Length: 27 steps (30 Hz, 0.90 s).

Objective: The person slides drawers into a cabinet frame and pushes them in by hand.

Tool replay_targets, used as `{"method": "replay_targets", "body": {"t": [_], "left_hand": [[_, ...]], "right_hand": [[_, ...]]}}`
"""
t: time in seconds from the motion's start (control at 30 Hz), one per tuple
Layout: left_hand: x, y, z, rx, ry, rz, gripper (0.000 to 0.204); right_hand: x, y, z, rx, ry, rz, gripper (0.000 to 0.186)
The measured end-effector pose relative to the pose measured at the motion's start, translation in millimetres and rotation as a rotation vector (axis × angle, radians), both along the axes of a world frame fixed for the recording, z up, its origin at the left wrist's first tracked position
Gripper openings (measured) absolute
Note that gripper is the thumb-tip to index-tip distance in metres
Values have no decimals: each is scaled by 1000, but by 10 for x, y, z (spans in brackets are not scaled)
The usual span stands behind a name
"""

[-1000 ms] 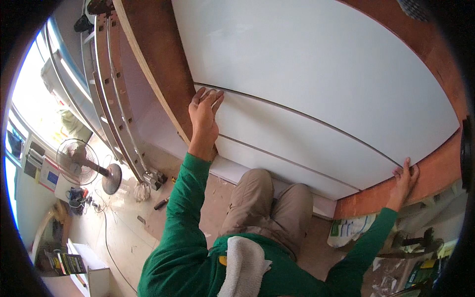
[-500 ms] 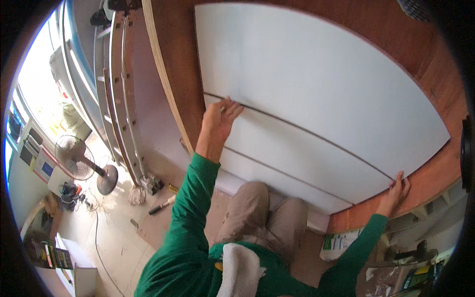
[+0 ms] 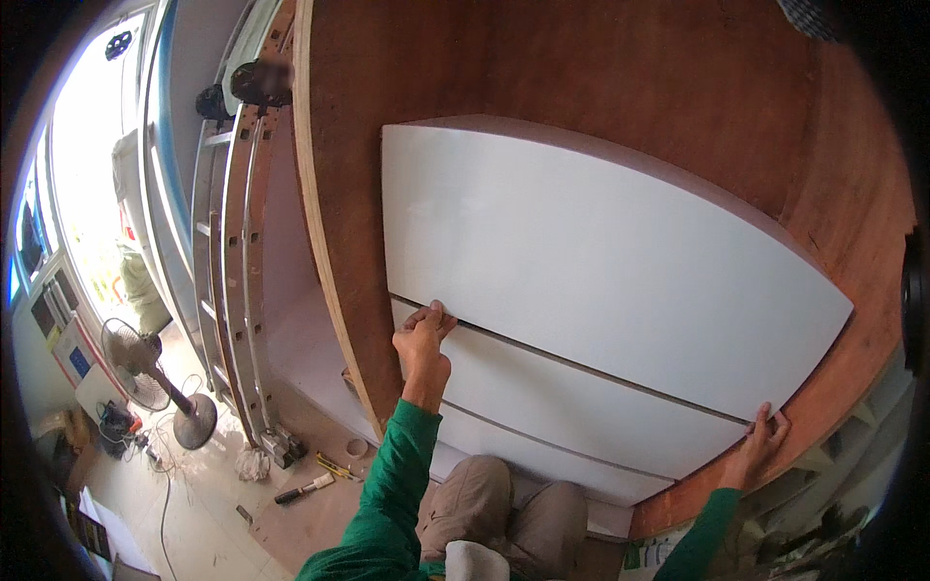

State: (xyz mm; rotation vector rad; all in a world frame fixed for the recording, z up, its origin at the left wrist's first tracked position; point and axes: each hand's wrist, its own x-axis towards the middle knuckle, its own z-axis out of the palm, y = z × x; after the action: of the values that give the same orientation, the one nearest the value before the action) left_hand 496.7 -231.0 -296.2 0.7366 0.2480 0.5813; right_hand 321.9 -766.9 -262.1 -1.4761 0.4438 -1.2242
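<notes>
White upper panel (image 3: 620, 281) sits toward three o'clock in a wooden frame (image 3: 601, 77), left hand (image 3: 421, 351) bunched at its eight-o'clock edge, any pinch unclear, right hand (image 3: 762, 447) loosely spread at its five-o'clock corner, apparently steadying both ends.

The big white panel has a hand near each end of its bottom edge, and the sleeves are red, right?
The sleeves aren't red: the head view shows they are green. The left hand and right hand are near opposite ends of the bottom edge of the big white panel.
</notes>
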Motion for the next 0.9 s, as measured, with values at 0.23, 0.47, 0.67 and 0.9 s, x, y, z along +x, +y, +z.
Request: {"method": "replay_targets", "body": {"t": [0.23, 0.47, 0.67, 0.9], "left_hand": [[111, 74, -69, 138, 1, -71, 22], [129, 96, 4, 176, 31, -44, 17], [160, 114, -10, 163, 27, -33, 16], [97, 36, 20, 144, 55, -24, 15]], "right_hand": [[64, -236, -111, -97, 93, -45, 46], [103, -369, -79, -251, 289, -85, 55], [197, -332, -193, -622, 438, -537, 58], [1160, 1077, -41, -890, 39, -584, 80]]}}
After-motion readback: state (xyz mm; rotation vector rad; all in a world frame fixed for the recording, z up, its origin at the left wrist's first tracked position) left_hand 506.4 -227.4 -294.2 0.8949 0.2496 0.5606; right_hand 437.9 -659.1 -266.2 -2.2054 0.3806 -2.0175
